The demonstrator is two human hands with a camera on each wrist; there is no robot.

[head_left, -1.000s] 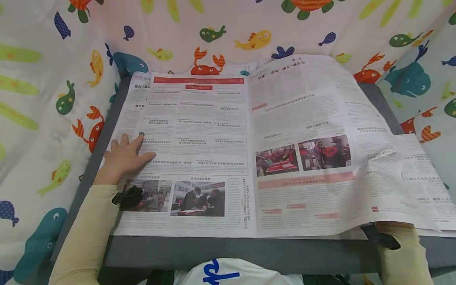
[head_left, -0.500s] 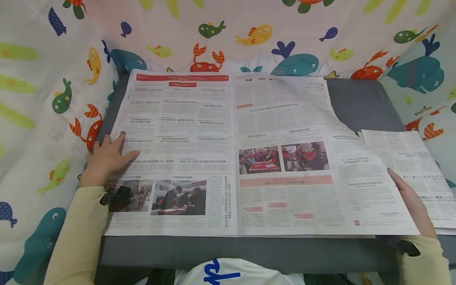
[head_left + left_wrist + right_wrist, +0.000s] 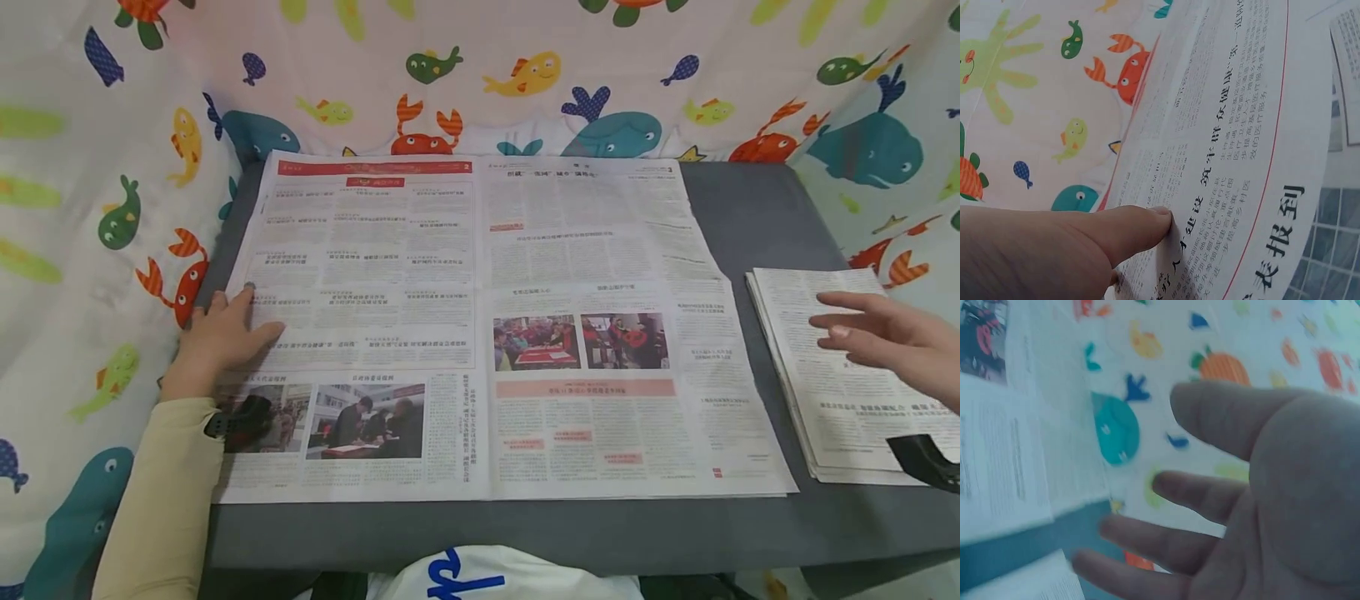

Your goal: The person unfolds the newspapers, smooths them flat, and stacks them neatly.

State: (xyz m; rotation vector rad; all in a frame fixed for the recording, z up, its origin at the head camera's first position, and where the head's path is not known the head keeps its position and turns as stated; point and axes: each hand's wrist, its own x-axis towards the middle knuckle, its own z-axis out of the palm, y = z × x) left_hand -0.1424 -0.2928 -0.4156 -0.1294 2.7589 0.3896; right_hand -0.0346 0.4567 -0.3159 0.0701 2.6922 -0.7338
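Observation:
A newspaper (image 3: 585, 275) lies spread across the grey table, a red banner along the top of its left page and colour photos on both pages. My left hand (image 3: 217, 337) rests on the left page near its outer edge, fingers spread; the left wrist view shows its thumb on the printed sheet. My right hand (image 3: 892, 333) holds nothing and hovers over a stack of folded newspapers (image 3: 847, 429) at the right. In the right wrist view its fingers (image 3: 1154, 540) are spread apart, with the thumb held away from them.
The grey table (image 3: 480, 533) shows along the front and between newspaper and stack. A cloth curtain (image 3: 480, 108) printed with sea animals hangs behind and at the sides. A white garment with blue lettering (image 3: 465, 575) is at the bottom.
The right page, lifted and curled over my right hand before, now lies flat. My right hand has let go and moved right, over the stack. The left hand stays on the left page.

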